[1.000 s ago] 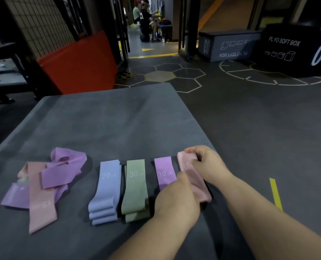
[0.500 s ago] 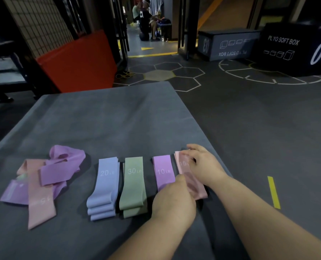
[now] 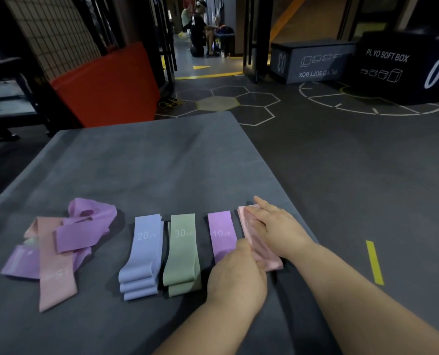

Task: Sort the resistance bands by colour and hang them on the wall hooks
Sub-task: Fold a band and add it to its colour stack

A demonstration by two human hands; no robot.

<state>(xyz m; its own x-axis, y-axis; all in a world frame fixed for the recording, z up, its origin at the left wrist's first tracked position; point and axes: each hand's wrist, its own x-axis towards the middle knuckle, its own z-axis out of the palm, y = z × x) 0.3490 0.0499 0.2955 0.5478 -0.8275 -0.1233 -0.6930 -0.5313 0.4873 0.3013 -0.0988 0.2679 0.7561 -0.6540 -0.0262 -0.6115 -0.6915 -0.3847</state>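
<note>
One view on my list: head camera, wide-angle, facing forward and down, close over the bands (image 3: 180, 252) on the mat (image 3: 149, 170); floor (image 3: 341, 175) beyond.

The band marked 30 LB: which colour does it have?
The 30 LB band is sage green; the head view shows it.

Far side: an open stretch of grey mat (image 3: 149, 162) is left behind the row of bands.
Left: blocked by the loose heap (image 3: 59, 242).
Heap to blue stack (image 3: 141, 254): a wide strip is left.
Blue stack to green stack (image 3: 181, 249): almost closed.
Green stack to purple band (image 3: 221, 234): a narrow gap is left.
Right end: the pink band (image 3: 273, 265) is covered by the flat right hand (image 3: 274, 229) and seemingly gripped by the left hand (image 3: 236, 278), with the mat's edge just beside.
</note>
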